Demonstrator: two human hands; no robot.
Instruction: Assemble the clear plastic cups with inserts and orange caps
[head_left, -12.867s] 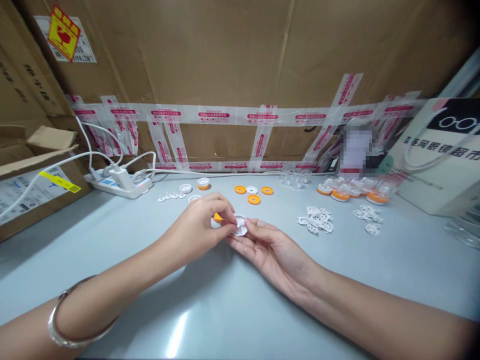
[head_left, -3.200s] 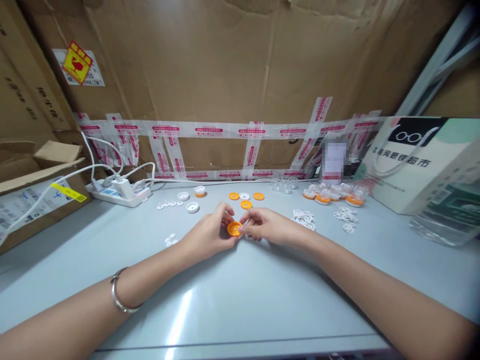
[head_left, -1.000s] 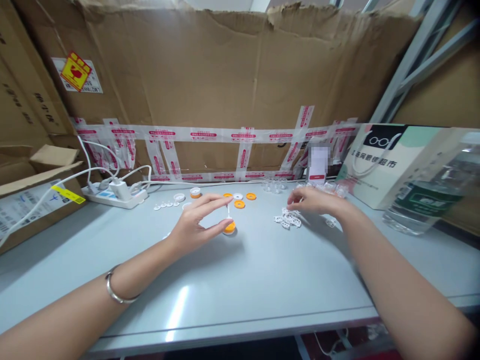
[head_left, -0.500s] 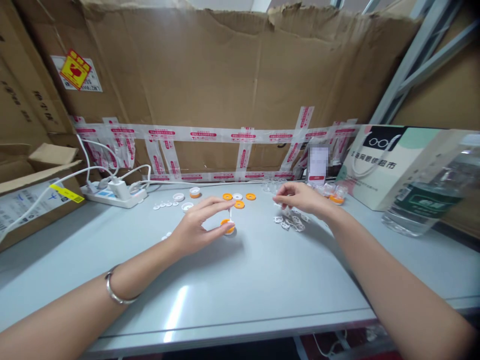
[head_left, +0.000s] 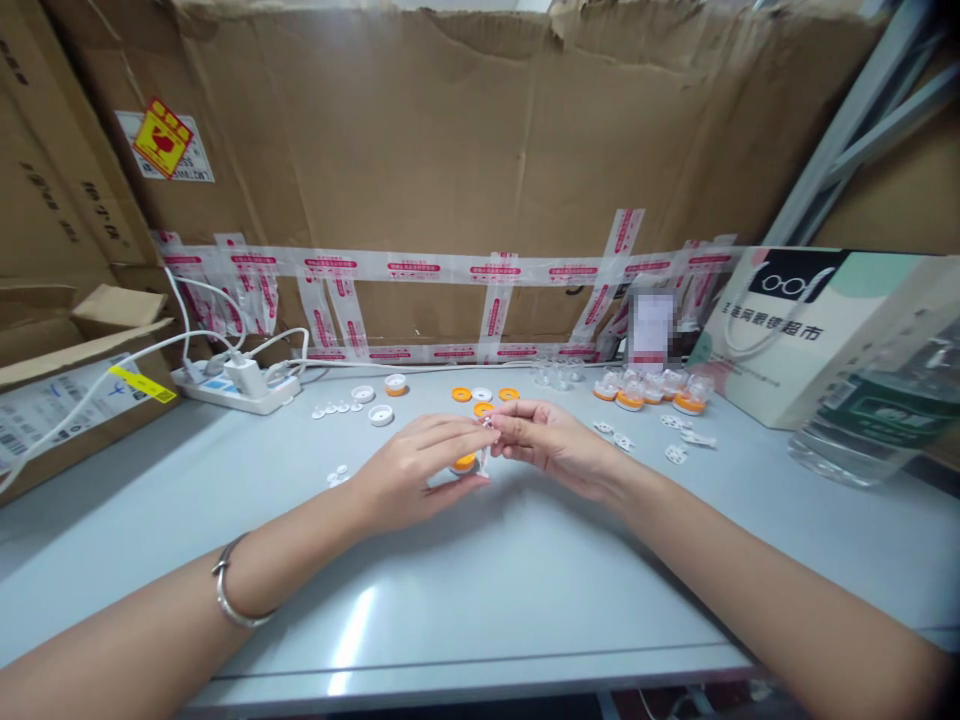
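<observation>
In the middle of the table, my left hand holds a thin white plastic piece upright between thumb and fingertips. Just behind it sits a round orange-and-white part, partly covered by the fingers. My right hand meets the left fingertips, its thumb and forefinger pinched on a small white plastic part at the top of that piece. Its outline is mostly hidden. Flat white plates with holes lie to the right of the right hand. Behind both hands are orange rings and a white ring.
Orange-based pieces with clear tops stand at the back right, by a phone, a printed box and a water bottle. At left are white discs, white cups and a power strip. Cardboard walls the back.
My right hand has moved left from the white plates to my left fingertips, with a small white part pinched in it. My left hand stays near the orange-and-white part. The view has shifted slightly.
</observation>
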